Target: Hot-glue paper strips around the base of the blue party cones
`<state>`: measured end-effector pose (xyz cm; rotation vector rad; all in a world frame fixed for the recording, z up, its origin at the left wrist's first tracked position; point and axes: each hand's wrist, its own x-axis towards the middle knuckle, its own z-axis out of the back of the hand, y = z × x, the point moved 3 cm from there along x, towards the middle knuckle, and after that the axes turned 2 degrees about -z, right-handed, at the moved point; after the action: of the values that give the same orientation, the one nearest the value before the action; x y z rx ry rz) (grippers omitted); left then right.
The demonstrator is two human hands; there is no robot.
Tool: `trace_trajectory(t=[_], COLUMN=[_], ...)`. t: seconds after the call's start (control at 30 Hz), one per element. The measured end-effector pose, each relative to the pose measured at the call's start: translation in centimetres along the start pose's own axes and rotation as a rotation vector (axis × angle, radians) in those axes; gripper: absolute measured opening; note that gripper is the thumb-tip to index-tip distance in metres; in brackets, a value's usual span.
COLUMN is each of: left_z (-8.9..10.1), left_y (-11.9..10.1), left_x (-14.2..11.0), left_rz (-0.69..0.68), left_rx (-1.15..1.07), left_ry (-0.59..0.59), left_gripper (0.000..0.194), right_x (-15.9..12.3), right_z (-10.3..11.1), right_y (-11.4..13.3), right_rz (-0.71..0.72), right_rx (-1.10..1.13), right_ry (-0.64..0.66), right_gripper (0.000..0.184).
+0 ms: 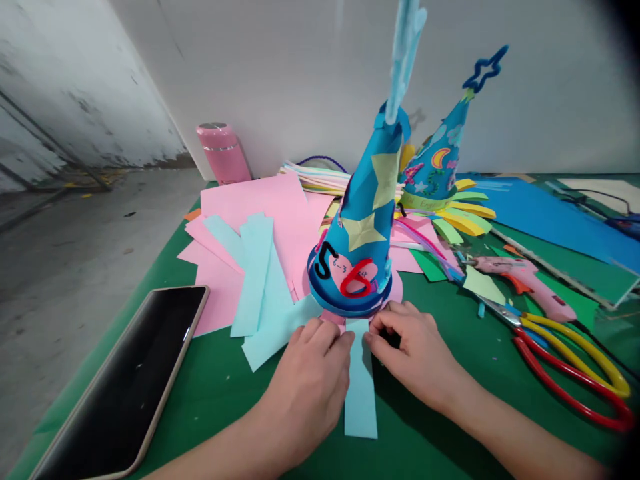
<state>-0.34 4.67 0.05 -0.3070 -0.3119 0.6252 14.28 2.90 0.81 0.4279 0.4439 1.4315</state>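
While our left hand and right hand pinch the pale blue strip by the cone hat, we have pink paper and a phone leftward, scissors and a glue gun rightward.

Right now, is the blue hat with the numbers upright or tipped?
Upright: the numbered blue hat has its wide end down, narrow end up.

Above the front cone, your pale blue topper runs off the top edge; left of the cone, your phone is cut off below.
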Motion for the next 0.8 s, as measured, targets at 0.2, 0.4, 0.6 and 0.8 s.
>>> trace_trajectory(t=[0.2, 0.4, 0.6, 0.8], left_z=[-0.43, -0.34, -0.43, -0.67], left_y=[0.10, 0.08, -0.07, -0.08], left_x=[0.06, 0.18, 0.32, 0.37], left_rz=[0.002, 0.024, 0.021, 0.022], left_rx=[0.031, 0.030, 0.046, 0.060], left_ry=[0.027, 0.102, 0.100, 0.097], left_gripper=[0.034, 0.034, 0.033, 0.031], right_x=[0.11, 0.10, 0.19, 0.30], right_z=[-0.04, -0.18, -0.26, -0.20], right_y=[0.24, 0.34, 0.54, 0.61], right_rz=[-0.031, -0.056, -0.076, -0.082], right_rx=[-0.027, -0.038, -0.053, -0.062], right_ry=[-0.011, -0.031, -0.057, -0.061], right_gripper=[0.014, 0.014, 0.015, 0.015])
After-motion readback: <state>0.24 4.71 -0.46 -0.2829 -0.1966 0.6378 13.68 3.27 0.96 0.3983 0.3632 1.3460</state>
